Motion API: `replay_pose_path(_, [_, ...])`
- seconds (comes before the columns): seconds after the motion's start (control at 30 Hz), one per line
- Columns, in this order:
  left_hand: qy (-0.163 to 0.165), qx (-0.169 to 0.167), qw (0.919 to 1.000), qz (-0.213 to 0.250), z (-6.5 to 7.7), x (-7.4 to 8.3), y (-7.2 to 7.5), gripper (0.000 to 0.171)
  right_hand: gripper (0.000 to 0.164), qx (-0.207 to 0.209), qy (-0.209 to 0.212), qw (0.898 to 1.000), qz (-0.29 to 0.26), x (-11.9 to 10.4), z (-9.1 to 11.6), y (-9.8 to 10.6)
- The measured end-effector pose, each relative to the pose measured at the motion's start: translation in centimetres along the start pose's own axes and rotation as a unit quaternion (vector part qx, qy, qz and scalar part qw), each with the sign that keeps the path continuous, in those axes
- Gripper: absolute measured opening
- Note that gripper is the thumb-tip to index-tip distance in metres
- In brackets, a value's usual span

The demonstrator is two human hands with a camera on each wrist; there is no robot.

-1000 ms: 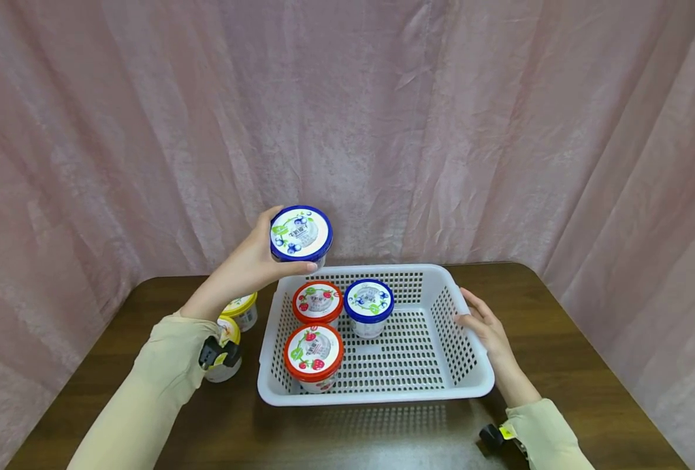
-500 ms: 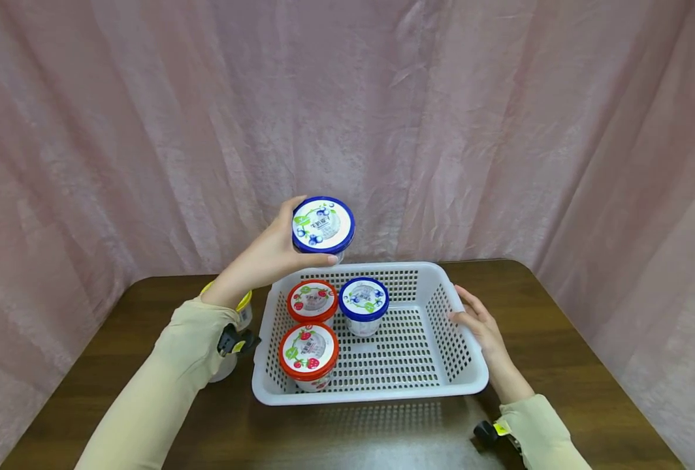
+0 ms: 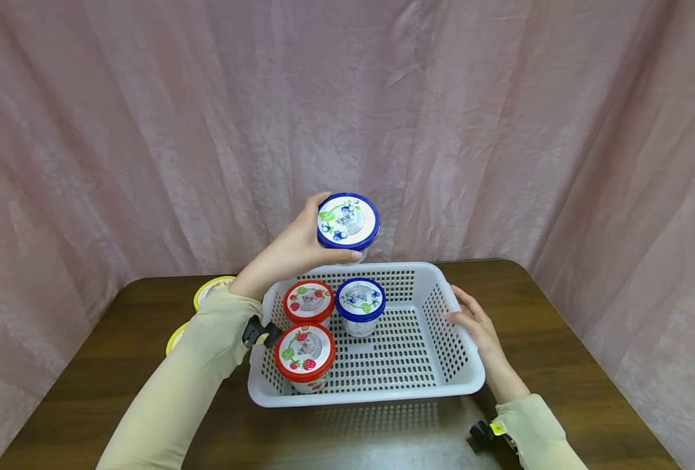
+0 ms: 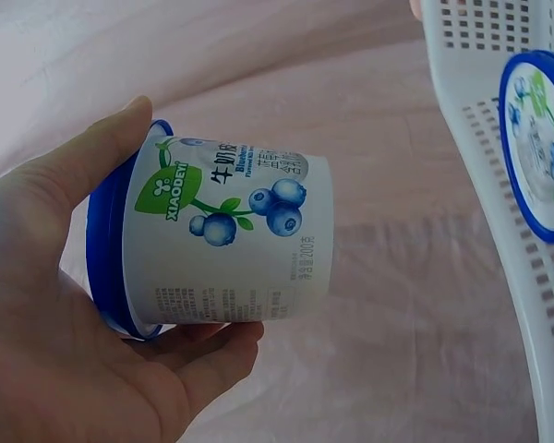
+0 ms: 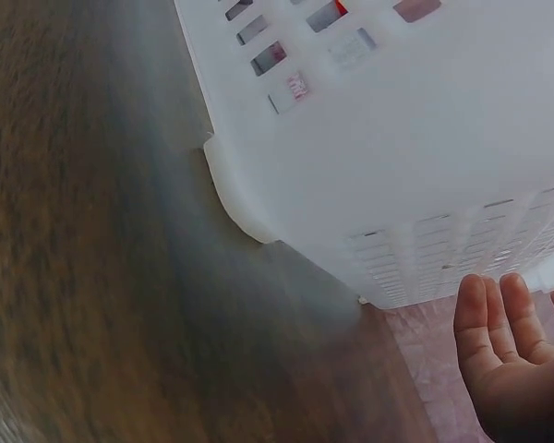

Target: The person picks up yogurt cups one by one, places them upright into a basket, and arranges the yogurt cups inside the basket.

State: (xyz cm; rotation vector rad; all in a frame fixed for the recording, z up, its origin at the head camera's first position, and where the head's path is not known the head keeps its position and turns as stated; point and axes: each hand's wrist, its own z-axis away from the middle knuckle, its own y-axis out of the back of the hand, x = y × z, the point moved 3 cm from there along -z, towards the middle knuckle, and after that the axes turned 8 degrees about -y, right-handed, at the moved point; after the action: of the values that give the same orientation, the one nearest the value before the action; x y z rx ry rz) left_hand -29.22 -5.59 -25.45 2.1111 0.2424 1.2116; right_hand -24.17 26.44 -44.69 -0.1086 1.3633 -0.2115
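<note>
Okay, so our left hand (image 3: 302, 245) is wrapped round a blueberry cup (image 3: 347, 222), thumb on one side of the blue lid and fingers round the other; the cup hangs in the air up by the back rim of the white basket (image 3: 365, 398), and we can't tell if it's actually above the basket or a bit beyond it. What bugs us is how close to the lid that hold sits; if the fingers slacken the cup could slip, and if we squeeze hard the lid might pop. Coming down too far left could clip the other blue-lidded cup (image 3: 360, 302), which stands just beside the rear red-lidded cup (image 3: 309, 300); the front red-lidded cup (image 3: 305, 351) takes the near left, so the right half looks roomier. Our right hand (image 3: 479, 328) is fairly relaxed, thumb over the basket's right rim, fingers outside; a tug there could skid the basket across the table (image 3: 559, 339). Off left, our sleeve (image 3: 189, 391) hides most of two yellow-lidded cups (image 3: 209, 289), and the black wrist gadget (image 3: 261, 331) could bump the left rim; behind everything there's just pink curtain (image 3: 441, 130).
</note>
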Motion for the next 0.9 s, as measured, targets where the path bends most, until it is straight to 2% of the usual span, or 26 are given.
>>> replay_pose_path(0.2, [-0.006, -0.015, 0.9997, 0.017, -1.2, 0.8, -1.4, 0.12, 0.063, 0.0, -0.002, 1.0, -0.004, 0.0, 0.3, 0.2])
replay_pose_path(0.43, [-0.015, -0.025, 0.9995, 0.016, -2.4, 1.8, -2.9, 0.121, 0.064, -0.002, 0.001, 1.0, -0.004, -0.1, 0.5, 0.1])
replay_pose_path(0.9, [-0.021, -0.052, 0.9975, 0.044, -3.9, 1.8, -5.8, 0.119, 0.063, -0.001, -0.002, 1.0, -0.005, -0.1, 0.6, 0.3])
